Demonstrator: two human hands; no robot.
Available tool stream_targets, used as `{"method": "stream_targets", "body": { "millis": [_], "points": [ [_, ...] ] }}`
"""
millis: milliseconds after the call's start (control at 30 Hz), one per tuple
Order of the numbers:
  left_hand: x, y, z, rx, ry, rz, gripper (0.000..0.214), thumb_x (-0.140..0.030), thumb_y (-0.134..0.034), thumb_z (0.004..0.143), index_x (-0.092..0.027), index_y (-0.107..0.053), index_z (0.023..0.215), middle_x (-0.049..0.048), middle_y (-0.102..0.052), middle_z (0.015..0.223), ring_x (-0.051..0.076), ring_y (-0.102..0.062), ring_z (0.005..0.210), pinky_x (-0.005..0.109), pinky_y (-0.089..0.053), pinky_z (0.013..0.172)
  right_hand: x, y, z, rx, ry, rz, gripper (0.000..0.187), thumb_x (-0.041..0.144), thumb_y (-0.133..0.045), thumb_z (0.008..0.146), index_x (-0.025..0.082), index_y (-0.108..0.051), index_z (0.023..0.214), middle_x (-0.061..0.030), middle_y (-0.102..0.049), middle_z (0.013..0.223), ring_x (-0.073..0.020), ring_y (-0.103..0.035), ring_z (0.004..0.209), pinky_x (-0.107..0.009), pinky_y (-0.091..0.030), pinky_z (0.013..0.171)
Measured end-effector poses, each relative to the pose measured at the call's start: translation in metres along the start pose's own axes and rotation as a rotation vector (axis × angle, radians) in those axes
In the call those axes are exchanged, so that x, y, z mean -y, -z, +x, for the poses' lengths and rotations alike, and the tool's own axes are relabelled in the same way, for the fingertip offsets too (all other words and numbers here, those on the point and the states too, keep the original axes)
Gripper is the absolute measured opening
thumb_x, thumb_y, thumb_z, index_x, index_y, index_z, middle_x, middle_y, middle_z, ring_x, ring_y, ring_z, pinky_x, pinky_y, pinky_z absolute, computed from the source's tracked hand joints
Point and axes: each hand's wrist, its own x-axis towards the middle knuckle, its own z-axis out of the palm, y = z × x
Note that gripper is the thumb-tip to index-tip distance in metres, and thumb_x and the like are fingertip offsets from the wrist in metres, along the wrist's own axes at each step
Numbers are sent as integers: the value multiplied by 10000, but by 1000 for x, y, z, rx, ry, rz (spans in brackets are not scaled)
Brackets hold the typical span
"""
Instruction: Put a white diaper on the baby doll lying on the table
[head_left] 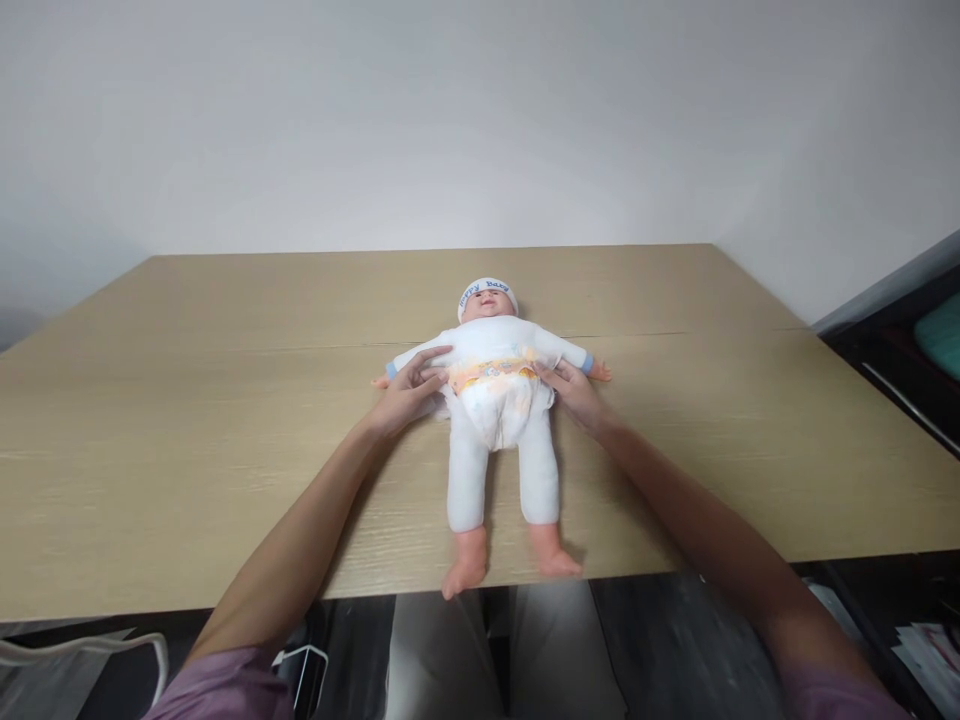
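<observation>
A baby doll (495, 332) in a white suit and a white cap with blue lettering lies on its back, feet toward me. Around its hips is a white diaper (501, 405) with an orange printed waistband. My left hand (411, 392) is at the diaper's left side, thumb and fingers closed on its edge, the index finger reaching up by the doll's arm. At the other side, my right hand (574, 392) pinches the diaper's edge near the waistband. Parts of the fingers on both hands are hidden behind the diaper and the doll.
The doll rests on a light wooden table (187, 450), its feet at the front edge. A pale wall (450, 120) stands behind. At the right is a dark piece of furniture with a green item (941, 335). A white cable (112, 645) hangs at the lower left.
</observation>
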Motion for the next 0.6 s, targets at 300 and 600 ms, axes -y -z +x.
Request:
{"method": "stream_targets", "body": {
  "millis": [300,600],
  "points": [
    [-9,-3,-2,-102,-49,141,715,-606,-862,904,-243,-661,1486,53,-800,1048,147,-669,777,248,-489,672,4,39,-27,-189,300,-639,395,624,-667,978,247,-702,1092,-70,-768,918,-260,-719,840,-439,-589,885],
    [-71,-79,13,-178,-494,671,333,-498,-601,1092,-248,-770,1232,81,-768,1348,299,-658,1242,451,-441,1158,-1,54,-40,-259,331,-1155,241,458,-663,1008,227,-712,1055,-57,-707,806,-289,-679,872,-400,-495,850]
  ]
}}
